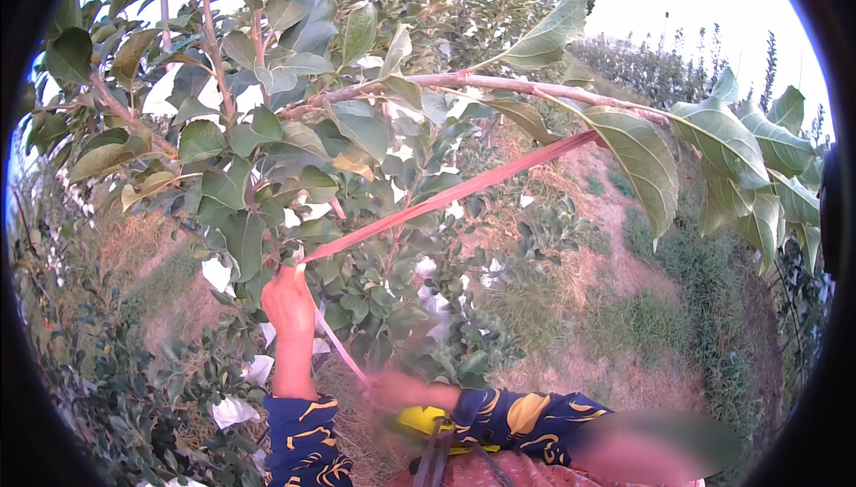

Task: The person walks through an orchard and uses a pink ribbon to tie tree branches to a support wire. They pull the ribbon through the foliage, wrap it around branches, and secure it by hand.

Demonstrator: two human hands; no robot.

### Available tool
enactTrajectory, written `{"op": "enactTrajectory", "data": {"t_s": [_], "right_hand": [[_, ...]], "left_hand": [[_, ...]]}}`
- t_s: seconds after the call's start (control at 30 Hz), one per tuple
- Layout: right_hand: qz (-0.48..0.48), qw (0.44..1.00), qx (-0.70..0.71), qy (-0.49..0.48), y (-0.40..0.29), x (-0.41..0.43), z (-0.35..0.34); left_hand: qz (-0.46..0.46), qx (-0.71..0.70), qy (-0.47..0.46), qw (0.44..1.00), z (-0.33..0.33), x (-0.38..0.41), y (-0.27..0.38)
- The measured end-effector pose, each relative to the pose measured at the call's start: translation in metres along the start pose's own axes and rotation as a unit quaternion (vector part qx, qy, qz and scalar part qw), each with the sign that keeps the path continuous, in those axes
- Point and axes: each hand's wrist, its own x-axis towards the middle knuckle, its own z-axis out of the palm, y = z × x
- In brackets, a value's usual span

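A pink ribbon-like tie (441, 201) runs taut from the outer part of a bent tree branch (495, 81) down to my left hand (289, 303). My left hand grips it beside a leafy stem at the left. From there a narrower length of the tie slants down to my right hand (401, 390), which is closed on it low in the view and slightly blurred. Large green leaves (638, 159) hang from the branch's outer end. The fingertips of my left hand are partly hidden by leaves and by the hand itself.
White bags (234, 412) hang among the lower foliage. Something yellow with dark straps (424, 420) is at my waist. A dirt path (618, 233) with grass (642, 320) slopes away at the right. More trees (642, 69) stand behind.
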Motion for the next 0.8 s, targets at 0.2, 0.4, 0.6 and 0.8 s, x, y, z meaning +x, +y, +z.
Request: {"op": "enactTrajectory", "data": {"t_s": [0.2,0.4,0.6,0.8], "right_hand": [[-0.162,0.977,0.087,0.11,0.082,-0.041,0.036],[0.113,0.983,0.035,0.138,0.073,-0.103,0.036],[0.189,0.941,0.144,0.242,0.103,-0.164,0.058],[0.207,0.924,0.151,0.284,0.128,-0.176,0.086]], "left_hand": [[0.013,-0.067,-0.086,0.994,0.006,0.013,0.001],[0.088,-0.112,-0.095,0.985,0.026,0.022,-0.033],[0.19,-0.07,-0.078,0.976,0.023,0.021,-0.041],[0.235,-0.044,-0.037,0.97,0.03,0.032,-0.058]]}}
